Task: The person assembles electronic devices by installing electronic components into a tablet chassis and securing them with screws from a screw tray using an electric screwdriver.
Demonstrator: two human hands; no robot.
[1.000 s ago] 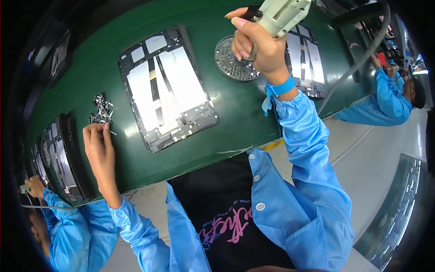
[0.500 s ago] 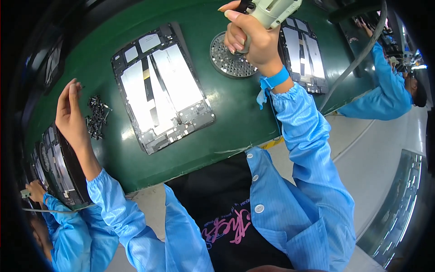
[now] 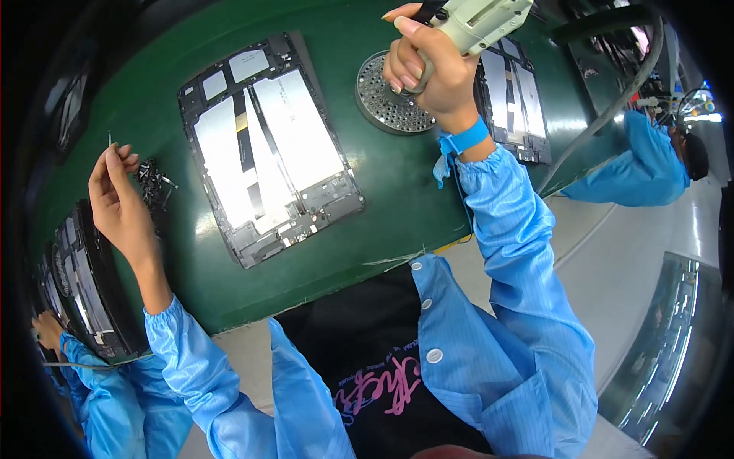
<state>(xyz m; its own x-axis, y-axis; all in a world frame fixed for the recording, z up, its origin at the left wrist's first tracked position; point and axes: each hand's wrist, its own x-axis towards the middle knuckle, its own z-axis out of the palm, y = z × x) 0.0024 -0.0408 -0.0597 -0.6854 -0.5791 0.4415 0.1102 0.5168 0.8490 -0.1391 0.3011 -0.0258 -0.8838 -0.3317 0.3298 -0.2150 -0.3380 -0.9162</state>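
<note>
My left hand (image 3: 121, 195) is raised over the left part of the green table. Its thumb and fingers pinch a small thin pale piece (image 3: 109, 138) that sticks up past the fingertips. Partly behind that hand lies a heap of small black and silver parts (image 3: 155, 183). An opened tablet (image 3: 267, 145) rests between my hands, its silver battery cells and dark frame facing up. My right hand (image 3: 436, 73) is wrapped round a pale green pistol-shaped power tool (image 3: 482, 24), whose far end is cut off by the view. Below that hand is a round metal dish (image 3: 382, 107) dotted with small pieces.
A second opened tablet (image 3: 514, 99) lies right of the dish, beside a grey cable (image 3: 604, 115). More opened tablets (image 3: 92, 283) stand at the left edge, near a co-worker's hand (image 3: 47, 330). Another person's blue sleeve (image 3: 638, 168) is at the far right.
My left hand has shifted a little and its wrist has turned, so the thin piece now points up from the fingertips. My right hand keeps its hold on the tool, slightly further right in view.
</note>
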